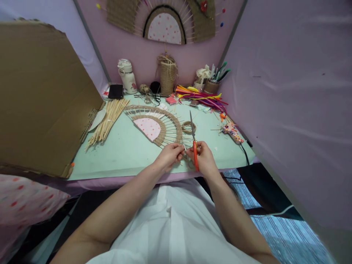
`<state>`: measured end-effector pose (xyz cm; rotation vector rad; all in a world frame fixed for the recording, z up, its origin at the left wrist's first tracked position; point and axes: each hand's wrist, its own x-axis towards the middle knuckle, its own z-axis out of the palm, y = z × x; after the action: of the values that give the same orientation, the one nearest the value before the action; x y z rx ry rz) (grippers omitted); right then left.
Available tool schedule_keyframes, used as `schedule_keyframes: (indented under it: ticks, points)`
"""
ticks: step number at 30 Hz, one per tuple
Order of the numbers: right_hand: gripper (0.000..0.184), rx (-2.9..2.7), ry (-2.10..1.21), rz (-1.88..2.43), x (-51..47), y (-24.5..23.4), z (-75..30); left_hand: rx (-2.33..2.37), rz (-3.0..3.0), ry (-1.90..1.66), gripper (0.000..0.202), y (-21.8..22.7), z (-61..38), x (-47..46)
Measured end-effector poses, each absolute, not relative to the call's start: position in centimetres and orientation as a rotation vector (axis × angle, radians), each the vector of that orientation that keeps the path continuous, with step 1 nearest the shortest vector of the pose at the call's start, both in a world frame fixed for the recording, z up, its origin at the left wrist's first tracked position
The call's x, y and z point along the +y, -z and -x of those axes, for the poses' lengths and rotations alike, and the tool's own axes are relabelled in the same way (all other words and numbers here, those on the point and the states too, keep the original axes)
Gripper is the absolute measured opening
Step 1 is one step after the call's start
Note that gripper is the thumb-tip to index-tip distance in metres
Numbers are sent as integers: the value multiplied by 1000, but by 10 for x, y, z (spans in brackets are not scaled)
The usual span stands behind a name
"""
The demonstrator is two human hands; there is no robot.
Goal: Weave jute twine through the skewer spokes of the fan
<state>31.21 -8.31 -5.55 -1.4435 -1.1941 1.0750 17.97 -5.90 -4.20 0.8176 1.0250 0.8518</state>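
In the head view, my right hand (205, 157) holds a pair of scissors (195, 156) with orange handles, the blades pointing up and away from me. My left hand (172, 154) is closed in a pinch, close to my right fingertips. A small pale bit shows between the two hands, too small to name. Just beyond them lies a half-round fan (171, 126) of thin sticks woven with brown twine, its lower right end beside my left fingers. The fan's middle is a half-circle of pink dotted cloth (147, 128). A coil of twine (189, 127) sits behind the scissors.
A bundle of thin sticks (108, 123) lies left, beside a large cardboard sheet (41, 99). Along the back stand a white bottle (128, 79), a twine-wrapped cylinder (167, 77) and a pot of pens (212, 86). Colourful pipe cleaners (205, 97) and a flowered glue gun (233, 132) lie right.
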Motion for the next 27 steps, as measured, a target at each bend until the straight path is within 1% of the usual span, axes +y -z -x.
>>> schedule_keyframes:
  ticks: [3,12,19,24,27]
  points:
    - [39,-1166,-1100,1445,-83,54,-312,1006,-816,-849,15,41,-179,-59]
    - [37,-1177,-1148,1433,-83,55,-315,1000,-838,-852,14,46,-177,-58]
    - [37,-1170,-1127,1457,-83,50,-313,1001,-823,-881,8,50,-178,-57]
    - [35,-1160,-1145,1473,-84,48,-313,1025,-819,-865,14,46,-179,-57]
    - [34,-1156,-1157,1465,-84,48,-314,1026,-827,-854,13,45,-179,-57]
